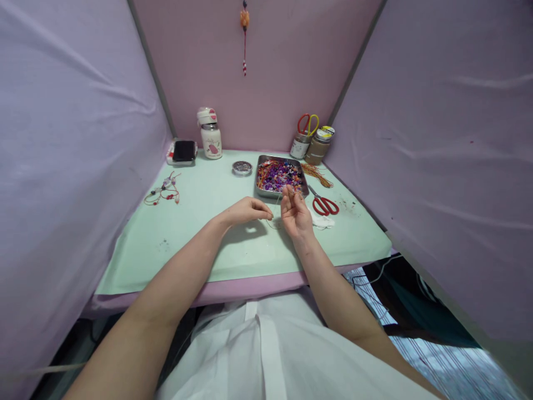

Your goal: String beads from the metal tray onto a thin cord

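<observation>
Two hands, one strand: left hand (255,209) and right hand (296,216) work close together above the tabletop (195,222), just on the near side of the bead tray (267,194).
Left grip: narrow, thumb and forefinger closed in a pinch on the thin cord (277,204), and what a slender catch that is!
Right grip: palm up, fingers curled near the cord's upper stretch; whether they pinch it, I cannot tell from here.
Thin cord: between the hands, slanting up from the left fingertips towards the right fingers, with a slack curve showing just below the left pinch.
Handling: looks next to weightless, limp and ready to slide or tangle; the fingertips seem the place for it, close to an end, with light tension between two pinches.
Bead tray: heaped with purple and orange beads, right behind the right fingertips; contact, too close to call.
Red-handled scissors: lying on the right, near the right hand, a white tissue-like wad (322,221) just beside them.
</observation>
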`<state>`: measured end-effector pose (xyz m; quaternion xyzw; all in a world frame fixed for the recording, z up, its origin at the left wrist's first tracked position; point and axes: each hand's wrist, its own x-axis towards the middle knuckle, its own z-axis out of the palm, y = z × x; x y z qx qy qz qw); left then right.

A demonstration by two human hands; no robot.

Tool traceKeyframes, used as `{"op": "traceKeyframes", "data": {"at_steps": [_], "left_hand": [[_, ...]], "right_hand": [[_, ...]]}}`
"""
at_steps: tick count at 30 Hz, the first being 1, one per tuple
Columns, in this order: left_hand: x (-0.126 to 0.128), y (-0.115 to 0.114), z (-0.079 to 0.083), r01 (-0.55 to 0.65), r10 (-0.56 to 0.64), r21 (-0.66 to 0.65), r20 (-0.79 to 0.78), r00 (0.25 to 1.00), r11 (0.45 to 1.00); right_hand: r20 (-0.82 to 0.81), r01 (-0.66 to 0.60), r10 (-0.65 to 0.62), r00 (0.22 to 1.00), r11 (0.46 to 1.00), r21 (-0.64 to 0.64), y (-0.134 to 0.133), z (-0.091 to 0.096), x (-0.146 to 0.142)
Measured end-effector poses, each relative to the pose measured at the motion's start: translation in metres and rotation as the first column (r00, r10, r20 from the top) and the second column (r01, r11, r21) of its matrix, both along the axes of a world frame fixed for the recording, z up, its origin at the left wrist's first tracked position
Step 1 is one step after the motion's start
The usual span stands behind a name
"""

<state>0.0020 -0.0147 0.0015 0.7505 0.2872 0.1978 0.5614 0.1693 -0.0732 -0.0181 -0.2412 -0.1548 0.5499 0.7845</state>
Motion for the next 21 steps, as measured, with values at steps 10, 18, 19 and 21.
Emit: {"op": "traceKeyframes", "data": {"at_steps": [10,18,19,21], "left_hand": [[-0.001,-0.002,0.004,0.032,-0.032,-0.006,-0.030,0.999,0.999],[-0.002,-0.008,0.013,0.001,-0.012,0.048,0.234,0.972,0.999],[-0.002,-0.008,0.013,-0.002,-0.007,0.036,0.269,0.963,0.999],[-0.001,-0.009,0.013,0.003,0.000,-0.009,0.302,0.953,1.000]], "right_hand": [[-0.026,0.103,-0.103,0.994,0.995,-0.003,0.004,-0.002,0.005],[0.085,0.038,-0.032,0.996,0.997,-0.070,0.006,-0.010,-0.001],[0.110,0.001,0.009,0.994,0.996,-0.091,0.006,-0.011,-0.004],[0.154,-0.088,0.107,0.982,0.988,-0.127,0.005,-0.013,-0.008]]}}
